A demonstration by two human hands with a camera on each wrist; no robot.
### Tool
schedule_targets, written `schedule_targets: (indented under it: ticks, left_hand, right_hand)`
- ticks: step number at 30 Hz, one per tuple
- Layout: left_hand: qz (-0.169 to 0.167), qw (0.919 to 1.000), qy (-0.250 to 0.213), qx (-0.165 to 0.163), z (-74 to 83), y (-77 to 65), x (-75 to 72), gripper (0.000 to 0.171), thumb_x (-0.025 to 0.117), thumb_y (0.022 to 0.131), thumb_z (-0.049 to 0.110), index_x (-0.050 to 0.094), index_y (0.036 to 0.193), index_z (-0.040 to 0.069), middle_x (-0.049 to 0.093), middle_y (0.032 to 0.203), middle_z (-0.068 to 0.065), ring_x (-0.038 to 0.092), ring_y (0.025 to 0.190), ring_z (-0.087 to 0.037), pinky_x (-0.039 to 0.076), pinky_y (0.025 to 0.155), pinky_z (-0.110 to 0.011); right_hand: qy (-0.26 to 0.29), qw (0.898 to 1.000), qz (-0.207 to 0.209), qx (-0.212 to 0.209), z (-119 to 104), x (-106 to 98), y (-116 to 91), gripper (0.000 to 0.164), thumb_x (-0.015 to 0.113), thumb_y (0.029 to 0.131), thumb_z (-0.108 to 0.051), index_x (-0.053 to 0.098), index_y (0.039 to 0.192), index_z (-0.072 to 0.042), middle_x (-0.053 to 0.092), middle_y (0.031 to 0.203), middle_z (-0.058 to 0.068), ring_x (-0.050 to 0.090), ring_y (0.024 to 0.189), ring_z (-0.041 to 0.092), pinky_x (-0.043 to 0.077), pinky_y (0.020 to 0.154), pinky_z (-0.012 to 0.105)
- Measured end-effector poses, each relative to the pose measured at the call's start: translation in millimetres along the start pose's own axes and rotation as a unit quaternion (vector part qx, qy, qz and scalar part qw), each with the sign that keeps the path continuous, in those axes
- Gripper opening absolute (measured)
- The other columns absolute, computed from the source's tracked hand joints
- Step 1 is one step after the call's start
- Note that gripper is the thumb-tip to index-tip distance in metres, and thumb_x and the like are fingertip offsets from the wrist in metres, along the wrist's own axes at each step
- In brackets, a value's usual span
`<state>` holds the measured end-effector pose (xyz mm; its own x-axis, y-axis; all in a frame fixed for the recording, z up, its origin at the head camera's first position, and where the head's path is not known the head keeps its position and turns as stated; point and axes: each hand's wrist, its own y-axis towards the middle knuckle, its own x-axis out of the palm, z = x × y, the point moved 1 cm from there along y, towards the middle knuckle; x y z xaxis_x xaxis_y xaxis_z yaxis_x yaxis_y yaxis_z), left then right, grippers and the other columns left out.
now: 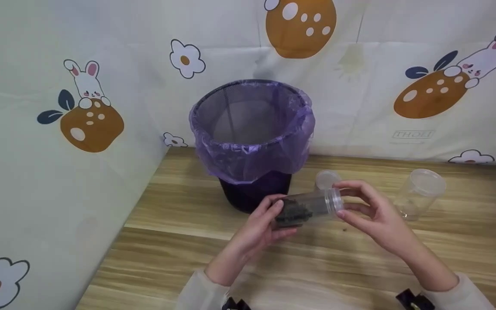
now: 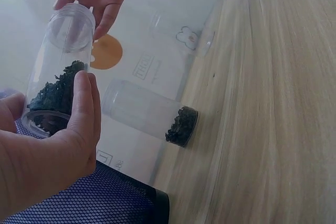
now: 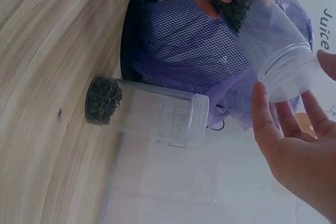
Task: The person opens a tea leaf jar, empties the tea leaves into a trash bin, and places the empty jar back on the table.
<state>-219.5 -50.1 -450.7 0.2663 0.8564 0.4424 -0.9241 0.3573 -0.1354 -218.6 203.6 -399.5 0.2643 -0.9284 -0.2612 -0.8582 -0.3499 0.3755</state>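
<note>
Clear cylindrical plastic jar (image 1: 320,203) with dark, crumbly, greenish-black bits (image 1: 293,212) in it, held up off the pale wood-grain table (image 1: 166,258), in front of and a little right of a round black mesh bin (image 1: 250,191) with a purple plastic liner (image 1: 254,165).

Jar's tipped over close to sideways, which probably just suits a two-handed hold. The left hand (image 1: 252,228) has its fingers wrapped round the base end and looks to be taking the weight. The right hand (image 1: 377,215) pinches the clear round lid (image 1: 335,201) by its edge, palm well off it. Decent grip for twisting, tbh, but no telling from these angles how tight that lid is. The bits bunch up at the base end, so there's plenty of see-through wall before the lid.

Second clear plastic jar (image 3: 149,108), same sort of dark bits in the bottom, stands upright near the bin's right side, half hidden behind the held one in the head view. Third clear plastic jar (image 1: 422,193) is upright too, well right of the bin; can't make out dark bits in it, though the right hand is close to its base. Parked there maybe to leave elbow room.

Tiny dark speck (image 1: 344,230) on the wood, front-right of the bin. Behind the bin and to its left: whitish sheet walls (image 1: 136,26) printed with rabbits, orange fruit and flowers.
</note>
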Motion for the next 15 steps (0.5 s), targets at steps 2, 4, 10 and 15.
schedule_targets:
  ticks: [2,4,10,15]
  left_hand:
    - [0.001,1.0000,-0.003,0.000,0.0,0.0,-0.5,0.035,0.046,0.106,0.024,0.042,0.136,0.008,0.048,0.136,-0.018,0.065,0.109,-0.033,0.059,0.093,-0.041]
    - [0.005,1.0000,-0.007,-0.002,0.1,-0.1,-1.0,0.034,0.047,0.106,0.024,0.042,0.136,0.008,0.047,0.136,-0.018,0.065,0.108,-0.033,0.059,0.093,-0.041]
    - [0.013,0.9999,-0.010,-0.004,0.8,-1.1,-1.9,0.035,0.047,0.106,0.024,0.042,0.137,0.008,0.047,0.135,-0.018,0.066,0.106,-0.034,0.059,0.092,-0.040]
    - [0.014,0.9998,-0.013,-0.006,1.0,-1.5,-1.8,0.035,0.047,0.106,0.024,0.042,0.137,0.008,0.049,0.133,-0.018,0.068,0.104,-0.033,0.060,0.090,-0.038]
  right_hand:
    - [0.005,1.000,0.001,-0.005,-0.6,-1.3,-0.5,0.047,0.067,0.086,0.012,0.053,0.131,0.006,0.059,0.132,0.006,0.058,0.120,0.006,0.056,0.092,0.019]
    - [0.008,1.000,0.004,-0.010,-1.3,-2.9,-0.7,0.048,0.067,0.086,0.013,0.053,0.131,0.006,0.059,0.132,0.007,0.057,0.121,0.005,0.055,0.093,0.019]
    - [0.011,1.000,0.016,-0.017,-2.9,-7.0,0.1,0.049,0.066,0.084,0.017,0.053,0.130,0.008,0.059,0.132,0.012,0.058,0.121,0.006,0.055,0.093,0.019]
    - [0.028,0.999,0.029,-0.017,-1.4,-11.5,1.1,0.049,0.064,0.083,0.021,0.053,0.129,0.010,0.061,0.130,0.007,0.058,0.120,0.009,0.056,0.092,0.019]
